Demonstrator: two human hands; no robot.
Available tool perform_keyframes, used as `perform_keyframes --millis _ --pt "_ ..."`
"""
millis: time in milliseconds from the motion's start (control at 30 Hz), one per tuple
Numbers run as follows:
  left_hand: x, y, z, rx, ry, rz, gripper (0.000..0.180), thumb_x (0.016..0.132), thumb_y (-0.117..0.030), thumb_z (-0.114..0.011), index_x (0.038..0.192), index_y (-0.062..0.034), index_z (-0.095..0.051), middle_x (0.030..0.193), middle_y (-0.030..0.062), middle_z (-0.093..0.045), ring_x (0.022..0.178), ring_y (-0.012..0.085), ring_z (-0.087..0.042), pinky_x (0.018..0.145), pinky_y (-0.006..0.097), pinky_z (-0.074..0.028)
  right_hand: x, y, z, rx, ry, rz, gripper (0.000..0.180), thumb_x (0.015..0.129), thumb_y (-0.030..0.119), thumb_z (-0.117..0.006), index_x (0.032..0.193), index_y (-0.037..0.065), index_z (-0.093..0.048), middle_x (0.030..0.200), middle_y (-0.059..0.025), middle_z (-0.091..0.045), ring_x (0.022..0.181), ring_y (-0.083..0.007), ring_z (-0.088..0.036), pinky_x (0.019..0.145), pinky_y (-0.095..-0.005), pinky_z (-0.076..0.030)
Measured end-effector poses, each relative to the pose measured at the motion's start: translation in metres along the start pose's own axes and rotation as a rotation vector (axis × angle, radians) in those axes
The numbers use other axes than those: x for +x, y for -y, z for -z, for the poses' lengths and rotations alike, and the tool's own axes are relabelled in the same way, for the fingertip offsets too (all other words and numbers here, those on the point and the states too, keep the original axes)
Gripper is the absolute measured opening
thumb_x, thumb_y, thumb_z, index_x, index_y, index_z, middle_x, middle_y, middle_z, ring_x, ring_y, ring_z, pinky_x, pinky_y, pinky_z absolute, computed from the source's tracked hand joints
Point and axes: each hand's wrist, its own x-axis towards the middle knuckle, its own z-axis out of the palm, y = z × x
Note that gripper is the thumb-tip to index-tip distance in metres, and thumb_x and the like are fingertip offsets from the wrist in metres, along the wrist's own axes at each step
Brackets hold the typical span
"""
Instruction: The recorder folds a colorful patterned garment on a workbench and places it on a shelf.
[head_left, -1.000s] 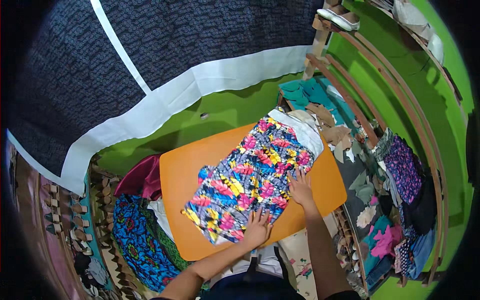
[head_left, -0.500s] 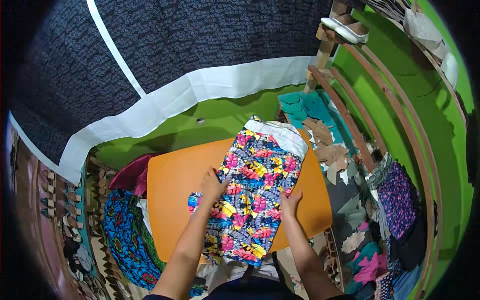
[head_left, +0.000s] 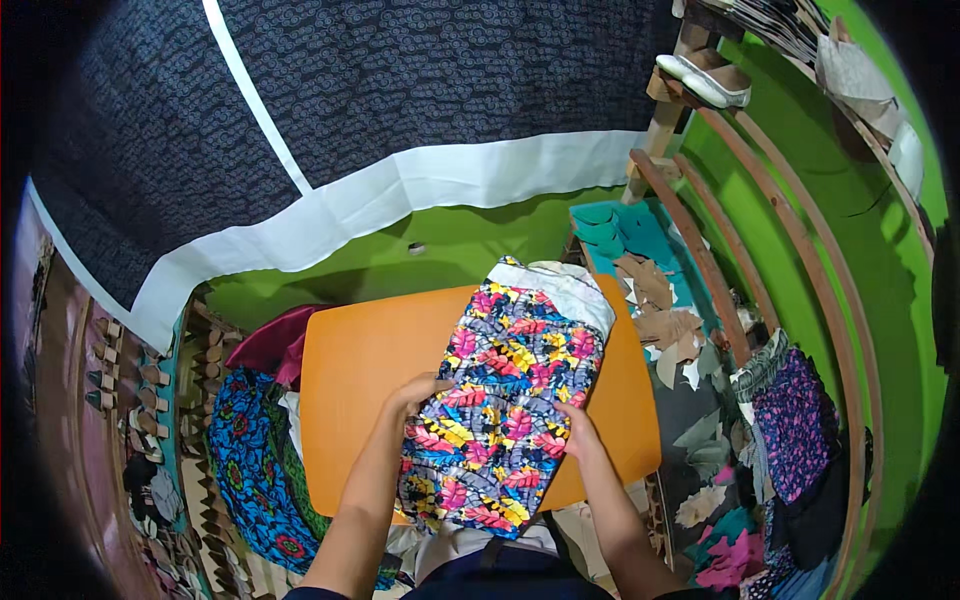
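Observation:
A folded floral garment (head_left: 490, 400) in pink, yellow, blue and grey lies lengthwise over an orange tabletop (head_left: 370, 350). White cloth (head_left: 560, 285) shows at its far end, and its near end hangs over the front edge towards my body. My left hand (head_left: 420, 393) grips the garment's left edge about midway along. On the opposite edge, my right hand (head_left: 578, 430) holds the cloth with the thumb on top; its other fingers are mostly hidden. Exactly what type of garment it is, I cannot tell.
Blue patterned fabric (head_left: 245, 440) and maroon cloth (head_left: 270, 345) sit left of the table. Cut scraps (head_left: 665, 330) cover a surface on the right, near wooden rails (head_left: 790, 200) and a purple speckled cloth (head_left: 795, 420). A dark curtain (head_left: 450, 80) hangs behind.
The garment's left side now lies straight, where a corner stuck out before. My left hand has moved out to that edge. The view has shifted slightly.

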Motion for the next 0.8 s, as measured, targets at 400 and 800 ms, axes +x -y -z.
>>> perform_keyframes --millis 400,800 --pt "-0.026 -0.092 -0.006 -0.288 0.018 -0.302 0.031 0.083 -0.019 -0.059 0.108 -0.0023 -0.053 0.101 0.0095 -0.061 0.087 0.0177 -0.06 0.08 0.034 -0.05 -0.009 0.121 -0.098 -0.084 0.149 0.337 0.018 0.075 0.01 -0.053 0.093 0.008 -0.053 0.081 -0.0067 -0.062 0.064 -0.0211 -0.062 0.049 -0.038 -0.052" --pt "-0.085 -0.141 0.046 -0.148 -0.027 -0.774 0.031 0.077 -0.01 -0.058 0.107 -0.0026 -0.055 0.097 0.0069 -0.061 0.09 0.017 -0.057 0.083 0.033 -0.045 -0.044 0.174 -0.197 -0.425 0.523 0.635 0.028 0.072 -0.002 -0.06 0.099 0.003 -0.053 0.087 -0.0049 -0.06 0.075 -0.0156 -0.06 0.066 -0.0306 -0.05"
